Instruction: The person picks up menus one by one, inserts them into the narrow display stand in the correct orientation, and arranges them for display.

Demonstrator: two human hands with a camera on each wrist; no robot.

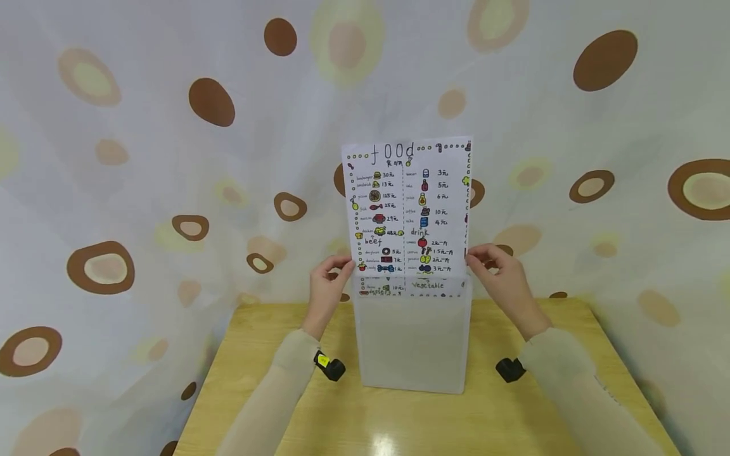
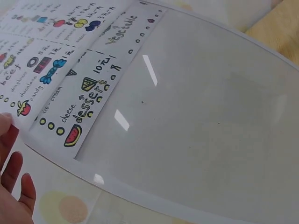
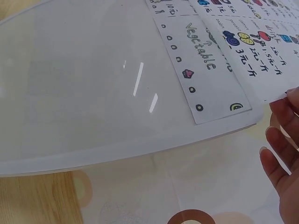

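Head view gives me a hand-drawn menu sheet (image 1: 407,209) standing upright, its lower edge tucked a short way into the open top of a frosted translucent plastic sleeve (image 1: 413,342) that stands on the wooden table (image 1: 274,411). The sheet is white paper, rectangular, headed "food" in hand lettering, with small coloured drawings of dishes and drinks beside prices, a dashed line down the middle and a border of little rings; inside the sleeve I read "dessert" and "vegetable" dimmed behind the plastic. My left hand (image 1: 327,282) pinches the sheet's left edge just above the sleeve's mouth, and my right hand (image 1: 502,272) pinches the right edge at the same height. On the wrist views the sleeve is smooth and glossy with streaks of reflected light. Behind the sleeve hangs a pale cloth backdrop (image 1: 171,158) printed with brown and cream ovals.
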